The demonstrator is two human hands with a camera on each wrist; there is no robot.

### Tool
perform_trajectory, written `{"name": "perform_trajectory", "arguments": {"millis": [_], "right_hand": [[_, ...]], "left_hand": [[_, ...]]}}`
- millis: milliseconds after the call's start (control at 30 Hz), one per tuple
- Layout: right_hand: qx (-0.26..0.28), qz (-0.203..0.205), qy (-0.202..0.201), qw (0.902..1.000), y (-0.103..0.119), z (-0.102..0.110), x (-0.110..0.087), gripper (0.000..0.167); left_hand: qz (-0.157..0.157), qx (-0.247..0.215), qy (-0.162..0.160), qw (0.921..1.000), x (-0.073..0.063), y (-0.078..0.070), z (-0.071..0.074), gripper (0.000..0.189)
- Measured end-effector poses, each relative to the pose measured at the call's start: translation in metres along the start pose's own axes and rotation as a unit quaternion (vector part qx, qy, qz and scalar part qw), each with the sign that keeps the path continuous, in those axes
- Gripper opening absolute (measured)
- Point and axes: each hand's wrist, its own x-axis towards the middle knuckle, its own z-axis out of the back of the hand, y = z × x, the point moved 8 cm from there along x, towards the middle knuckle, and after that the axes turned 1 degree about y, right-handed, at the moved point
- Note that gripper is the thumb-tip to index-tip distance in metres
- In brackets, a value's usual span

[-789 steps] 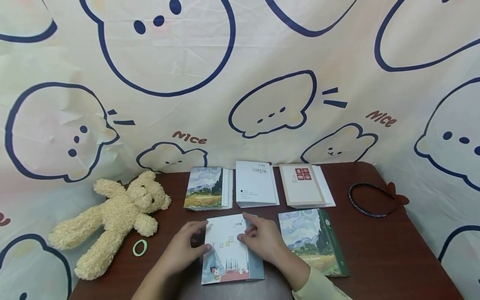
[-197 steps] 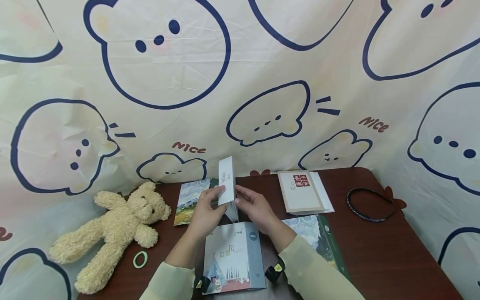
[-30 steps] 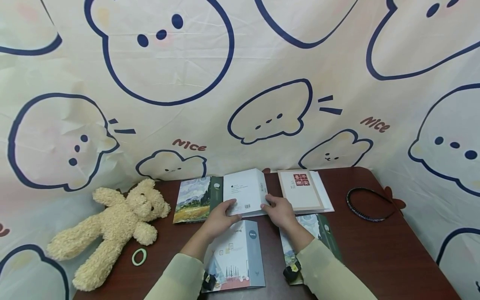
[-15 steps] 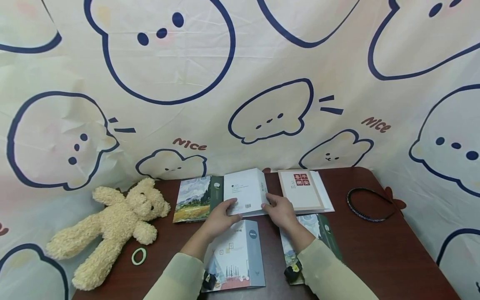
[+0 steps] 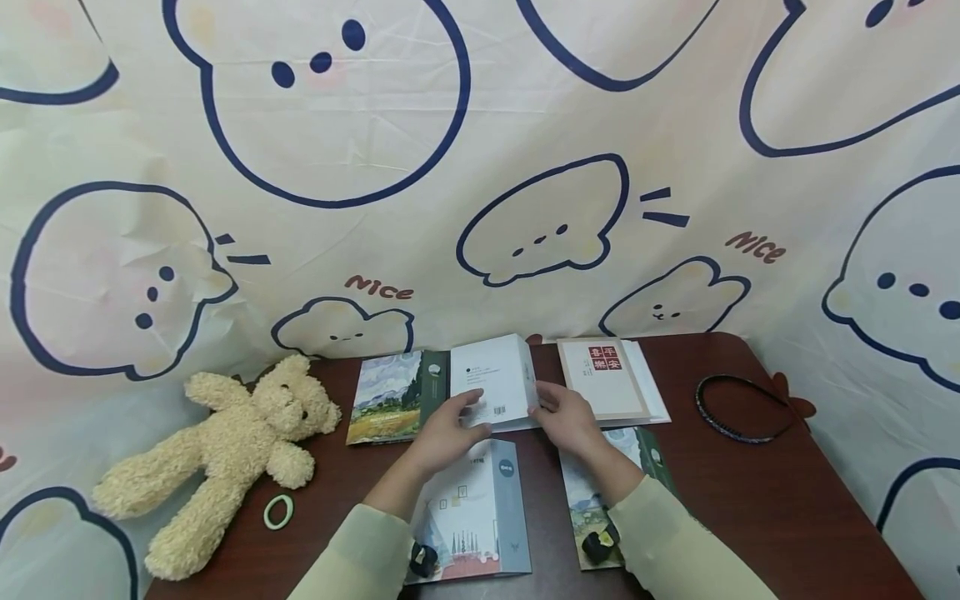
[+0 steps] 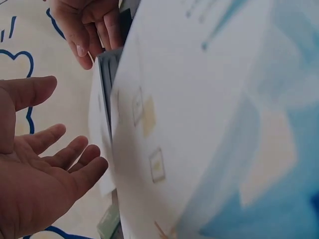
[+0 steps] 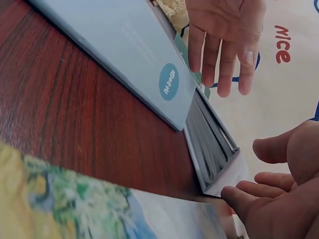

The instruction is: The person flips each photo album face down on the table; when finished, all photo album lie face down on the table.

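Note:
A white album (image 5: 483,371) lies at the table's back middle, with a barcode on its upper face and its spine to the right. My left hand (image 5: 450,433) hovers over its near left corner, fingers extended. At its spine side is my right hand (image 5: 570,421), loosely spread; a fingertip seems to touch or nearly touch the album's corner. In the right wrist view, grey inner pages (image 7: 209,137) show at the white album's edge, and neither hand grips it. Nearer me lies a pale blue illustrated album (image 5: 468,517), partly under my left wrist.
A landscape-painting album (image 5: 390,396) adjoins on the left, a cream album (image 5: 603,379) with red characters on the right. Under my right forearm lies another painting album (image 5: 592,517). A teddy bear (image 5: 240,442), green ring (image 5: 278,512) and dark headband (image 5: 731,429) flank them.
Since the earliest frame, the white and left painting albums have been turned to other faces, and the blue album's spine has come into view. Just now both hands loosened from the white album.

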Motion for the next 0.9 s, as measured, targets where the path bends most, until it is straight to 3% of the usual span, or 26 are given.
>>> {"name": "perform_trajectory", "arguments": {"millis": [533, 767, 900], "right_hand": [[0.011, 0.017, 0.001, 0.9998, -0.001, 0.032, -0.014, 0.055], [-0.015, 0.036, -0.017, 0.9991, -0.002, 0.054, -0.017, 0.055], [-0.056, 0.046, -0.035, 0.9968, -0.004, 0.066, -0.017, 0.055]], "left_hand": [[-0.015, -0.052, 0.015, 0.9984, -0.001, -0.027, -0.024, 0.060], [-0.026, -0.071, 0.015, 0.9970, 0.004, -0.038, -0.040, 0.058], [-0.032, -0.083, 0.016, 0.9959, 0.006, -0.043, -0.047, 0.059]]}}
